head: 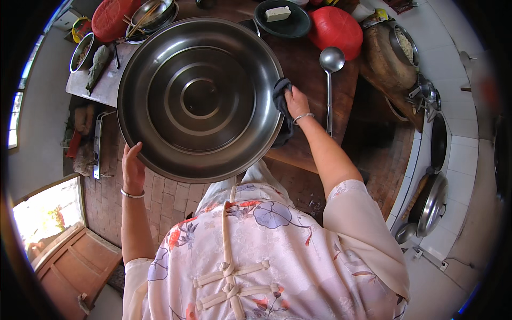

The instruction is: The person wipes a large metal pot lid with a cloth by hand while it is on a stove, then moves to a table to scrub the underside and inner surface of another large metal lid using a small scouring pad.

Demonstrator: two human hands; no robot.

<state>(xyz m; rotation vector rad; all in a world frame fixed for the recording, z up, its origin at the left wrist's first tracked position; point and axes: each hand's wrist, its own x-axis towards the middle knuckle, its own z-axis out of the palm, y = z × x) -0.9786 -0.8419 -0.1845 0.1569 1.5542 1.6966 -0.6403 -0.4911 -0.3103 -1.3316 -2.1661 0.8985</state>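
Observation:
A large, shallow round metal pan [160, 128] with concentric rings in its base is tipped towards me, and I see its bare inner face. At its lower left rim is my left hand [134, 168], gripping the edge with the fingers partly hidden behind it. My right hand [297, 102] presses a bunched dark cloth [282, 94] against the right rim. Part of that cloth hangs down behind the pan. A steel ladle [332, 60] lies on the brown wooden table [308, 76], just right of my right hand.
A dark green plate [306, 24] with a white block [278, 14] stands beyond the pan, beside a red plastic basin [338, 32]. At the far left are stacked bowls [150, 16] with chopsticks and a leaf-wrapped bundle [98, 64]. Lidded cookware [434, 204] stands right.

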